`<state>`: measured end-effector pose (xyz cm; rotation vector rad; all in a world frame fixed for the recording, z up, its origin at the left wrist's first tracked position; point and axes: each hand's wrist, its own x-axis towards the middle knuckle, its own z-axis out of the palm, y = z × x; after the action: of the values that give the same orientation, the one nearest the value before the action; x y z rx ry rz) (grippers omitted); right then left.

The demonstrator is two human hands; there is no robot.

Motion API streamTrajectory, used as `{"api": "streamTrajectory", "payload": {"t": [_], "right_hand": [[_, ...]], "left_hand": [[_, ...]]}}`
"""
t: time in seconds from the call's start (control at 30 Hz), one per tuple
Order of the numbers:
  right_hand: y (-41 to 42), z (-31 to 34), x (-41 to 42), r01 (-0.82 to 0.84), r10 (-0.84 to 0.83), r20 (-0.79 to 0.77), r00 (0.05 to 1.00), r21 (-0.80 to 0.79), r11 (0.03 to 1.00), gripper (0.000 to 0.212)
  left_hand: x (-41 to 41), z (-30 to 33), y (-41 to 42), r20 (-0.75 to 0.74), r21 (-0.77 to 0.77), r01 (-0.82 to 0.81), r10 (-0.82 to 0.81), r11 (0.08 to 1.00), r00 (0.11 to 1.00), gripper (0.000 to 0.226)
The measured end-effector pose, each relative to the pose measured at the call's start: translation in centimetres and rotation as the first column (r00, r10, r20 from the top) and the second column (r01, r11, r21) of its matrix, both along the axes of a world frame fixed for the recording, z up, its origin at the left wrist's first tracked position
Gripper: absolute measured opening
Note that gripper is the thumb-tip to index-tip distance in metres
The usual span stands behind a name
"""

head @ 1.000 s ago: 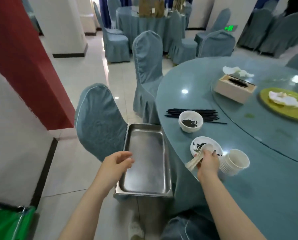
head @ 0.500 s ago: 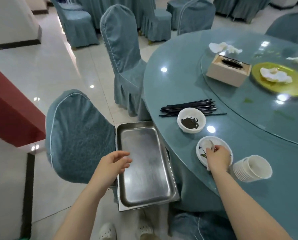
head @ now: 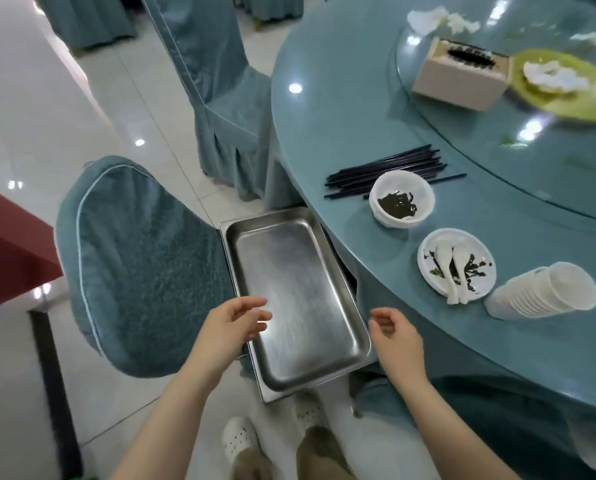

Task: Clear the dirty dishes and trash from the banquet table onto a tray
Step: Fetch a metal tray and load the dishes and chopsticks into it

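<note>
An empty steel tray (head: 300,296) rests on a covered chair beside the round banquet table (head: 341,109). My left hand (head: 227,330) hovers at the tray's left rim, fingers loosely curled, holding nothing. My right hand (head: 397,341) hovers at the tray's right rim, also empty. On the table lie a white plate (head: 428,251) with white spoons (head: 452,271) and dark scraps, a white bowl (head: 402,199) with dark scraps, a stack of white cups (head: 546,292) on its side, and a bundle of black chopsticks (head: 383,171).
A blue-covered chair back (head: 140,261) stands left of the tray, another chair (head: 220,81) beyond. On the glass turntable (head: 549,161) are a beige tissue box (head: 459,74), a yellow plate (head: 566,98) with crumpled napkins, and loose tissues (head: 428,19). My shoes (head: 239,441) show below.
My right hand let go of the spoons on the plate and drew back to the tray's right rim. The view tilted further down. My left hand stayed by the tray.
</note>
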<state>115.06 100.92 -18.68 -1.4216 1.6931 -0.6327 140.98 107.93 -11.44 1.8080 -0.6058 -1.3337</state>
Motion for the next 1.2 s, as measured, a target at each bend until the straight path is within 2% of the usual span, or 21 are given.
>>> {"api": "streamTrajectory", "payload": {"t": [0.07, 0.13, 0.23, 0.33, 0.4, 0.47, 0.53, 0.57, 0.63, 0.67, 0.7, 0.8, 0.87, 0.97, 1.07, 1.13, 1.2], "right_hand": [[0.9, -2.8, 0.9, -0.004, -0.005, 0.052, 0.999, 0.171, 0.985, 0.013], [1.9, -5.9, 1.2, -0.042, 0.038, 0.019, 0.999, 0.292, 0.956, 0.014], [3.1, -10.1, 1.0, -0.135, 0.173, -0.066, 0.983, 0.382, 0.914, 0.020], [3.3, -13.3, 0.6, -0.176, 0.243, -0.089, 0.966, 0.460, 0.871, 0.020], [3.2, -15.0, 0.1, -0.182, 0.261, -0.099, 0.960, 0.490, 0.853, 0.017], [3.1, -16.4, -0.4, -0.195, 0.292, -0.124, 0.948, 0.498, 0.845, 0.015], [3.1, -17.5, -0.8, -0.206, 0.321, -0.143, 0.936, 0.517, 0.831, 0.013], [3.3, -18.0, -1.0, -0.212, 0.338, -0.150, 0.929, 0.535, 0.818, 0.013], [3.3, -18.8, -1.3, -0.221, 0.365, -0.156, 0.918, 0.564, 0.796, 0.014], [3.2, -19.1, -1.4, -0.226, 0.376, -0.158, 0.913, 0.571, 0.789, 0.014], [3.0, -19.4, -1.5, -0.232, 0.386, -0.161, 0.908, 0.574, 0.785, 0.014], [2.2, -20.1, -1.2, -0.260, 0.415, -0.169, 0.894, 0.559, 0.787, 0.018], [1.9, -20.2, -1.0, -0.300, 0.455, -0.159, 0.876, 0.560, 0.772, 0.025], [1.6, -19.8, -1.0, -0.435, 0.604, -0.146, 0.784, 0.564, 0.702, 0.041], [1.1, -18.7, -1.1, -0.604, 0.793, -0.163, 0.587, 0.564, 0.563, 0.062], [0.9, -18.1, -1.0, -0.698, 0.873, -0.196, 0.447, 0.533, 0.478, 0.068], [1.2, -17.5, -0.6, -0.737, 0.889, -0.245, 0.387, 0.497, 0.458, 0.067]], "left_hand": [[0.3, -1.9, 0.1, -0.017, 0.039, 0.020, -0.019, 0.999, 1.000, 0.019], [0.1, -4.4, 0.5, -0.070, 0.107, 0.047, -0.040, 0.993, 0.997, 0.019], [-0.4, -9.0, 1.1, -0.140, 0.228, 0.059, -0.027, 0.972, 0.990, 0.020], [-0.7, -14.2, 1.7, -0.168, 0.349, 0.001, 0.061, 0.937, 0.984, 0.020], [-0.9, -17.5, 2.3, -0.215, 0.428, -0.078, 0.185, 0.900, 0.959, 0.021], [-0.9, -20.3, 3.0, -0.280, 0.505, -0.180, 0.358, 0.844, 0.891, 0.023], [-0.9, -22.6, 3.7, -0.256, 0.554, -0.303, 0.504, 0.776, 0.824, 0.024], [-0.9, -23.8, 4.1, -0.197, 0.565, -0.360, 0.546, 0.742, 0.814, 0.026], [-1.0, -25.9, 4.9, -0.021, 0.585, -0.395, 0.500, 0.709, 0.866, 0.033], [-1.2, -26.5, 5.1, 0.013, 0.598, -0.366, 0.448, 0.713, 0.894, 0.038], [-1.4, -27.1, 5.2, -0.017, 0.608, -0.322, 0.417, 0.726, 0.909, 0.039], [-2.2, -27.1, 4.7, -0.211, 0.604, -0.241, 0.444, 0.760, 0.871, 0.024], [-2.5, -26.7, 4.7, -0.213, 0.583, -0.267, 0.461, 0.768, 0.862, 0.021], [-2.7, -25.3, 5.1, -0.184, 0.524, -0.287, 0.436, 0.802, 0.881, 0.019], [-2.6, -23.1, 4.8, -0.127, 0.445, -0.266, 0.354, 0.855, 0.926, 0.011], [-2.3, -21.4, 4.1, -0.067, 0.380, -0.237, 0.282, 0.894, 0.957, 0.004], [-2.1, -19.8, 3.4, 0.012, 0.328, -0.156, 0.161, 0.932, 0.987, 0.014]]}}
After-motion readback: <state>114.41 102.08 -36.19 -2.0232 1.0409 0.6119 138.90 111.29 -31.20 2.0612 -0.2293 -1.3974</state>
